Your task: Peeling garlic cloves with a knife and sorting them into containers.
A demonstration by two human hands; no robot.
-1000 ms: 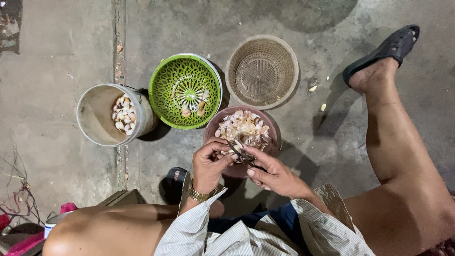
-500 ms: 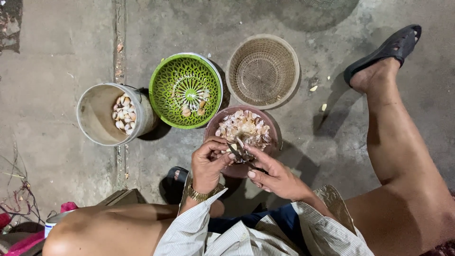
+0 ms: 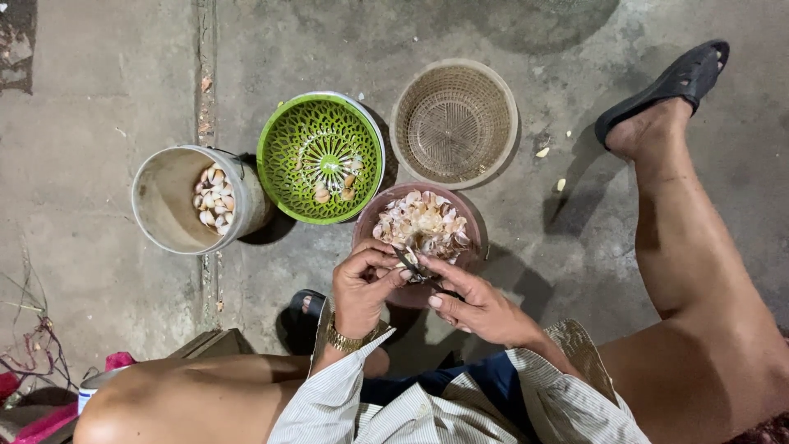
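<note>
Two hands at a bowl of garlic skins

Two bare hands meet over a reddish-brown bowl [image 3: 472, 238] that sits on the concrete floor [image 3: 107, 82] between the person's legs. The left hand [image 3: 362, 288], with a gold watch [image 3: 345, 337] on the wrist, has its fingers curled shut around a small garlic clove [image 3: 403, 267] – only a sliver of the clove shows between thumb and fingertips. The right hand [image 3: 477, 304] is closed on a small dark knife [image 3: 411, 261], whose blade points up and to the left and touches the clove just above the bowl's near rim. Papery garlic skins [image 3: 423, 222] fill the far half of the bowl.

Beyond it stand three more containers, close together: a green perforated basket [image 3: 283, 156] with a few peeled cloves at its centre, a beige mesh basket [image 3: 454, 123] to its right, and a grey bucket [image 3: 164, 197] to its left – tilted, with a heap of unpeeled cloves [image 3: 214, 197] inside. A foot in a black sandal [image 3: 674, 82] rests on the floor at the upper right, with a few pale scraps [image 3: 542, 153] on the concrete between it and the beige basket.
</note>
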